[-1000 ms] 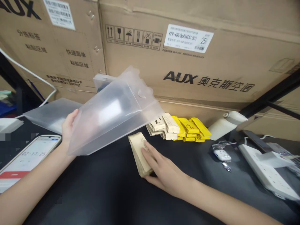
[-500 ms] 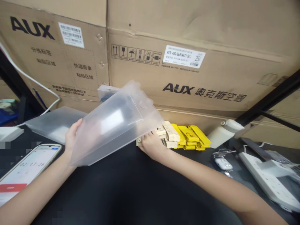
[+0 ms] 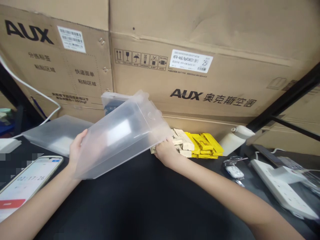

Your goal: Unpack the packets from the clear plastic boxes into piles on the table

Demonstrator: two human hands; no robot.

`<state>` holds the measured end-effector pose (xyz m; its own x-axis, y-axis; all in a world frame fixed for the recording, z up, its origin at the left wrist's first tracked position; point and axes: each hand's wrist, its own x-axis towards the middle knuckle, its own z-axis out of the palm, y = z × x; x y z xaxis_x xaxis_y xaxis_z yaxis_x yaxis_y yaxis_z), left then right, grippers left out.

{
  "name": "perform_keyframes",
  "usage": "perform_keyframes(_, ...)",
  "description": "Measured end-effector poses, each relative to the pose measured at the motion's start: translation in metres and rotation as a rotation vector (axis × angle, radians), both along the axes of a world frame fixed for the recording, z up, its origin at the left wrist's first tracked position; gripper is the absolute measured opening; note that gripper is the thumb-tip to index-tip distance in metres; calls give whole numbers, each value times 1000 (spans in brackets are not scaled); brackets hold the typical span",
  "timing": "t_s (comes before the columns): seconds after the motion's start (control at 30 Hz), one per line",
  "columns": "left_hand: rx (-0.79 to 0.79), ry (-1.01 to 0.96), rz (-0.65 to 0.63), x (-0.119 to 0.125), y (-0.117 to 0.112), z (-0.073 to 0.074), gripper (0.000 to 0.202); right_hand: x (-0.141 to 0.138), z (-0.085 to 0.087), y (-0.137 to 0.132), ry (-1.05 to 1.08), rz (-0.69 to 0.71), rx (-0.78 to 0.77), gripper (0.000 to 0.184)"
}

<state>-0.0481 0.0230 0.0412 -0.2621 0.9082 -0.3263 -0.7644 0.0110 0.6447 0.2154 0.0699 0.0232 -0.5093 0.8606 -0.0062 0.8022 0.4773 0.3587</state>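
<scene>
My left hand grips the near end of a clear plastic box, held tilted above the black table with its open mouth toward the right. My right hand is closed round a beige stack of packets right at that mouth; most of the stack is hidden by the hand and the box. Just beyond lie more beige packets and yellow packets, piled against the cardboard.
Large AUX cardboard boxes wall off the back. More clear boxes lie at the left, with a phone showing a timer. At the right are a white bottle, keys and a power strip.
My right hand picked the beige stack up from the table's middle and carried it back to the mouth of the clear box. The left hand kept the box nearly still.
</scene>
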Motion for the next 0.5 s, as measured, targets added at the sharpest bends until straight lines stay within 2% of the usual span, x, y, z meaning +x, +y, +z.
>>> perform_keyframes(0.37,-11,22,-4,4,-1,-2,37,29,16,-13,18,-28,-70,41)
perform_keyframes(0.43,-20,23,-7,4,-1,-2,34,34,20,-13,30,-17,-86,49)
perform_keyframes(0.5,-23,25,-4,4,-1,-3,32,37,27,-14,67,13,-99,66)
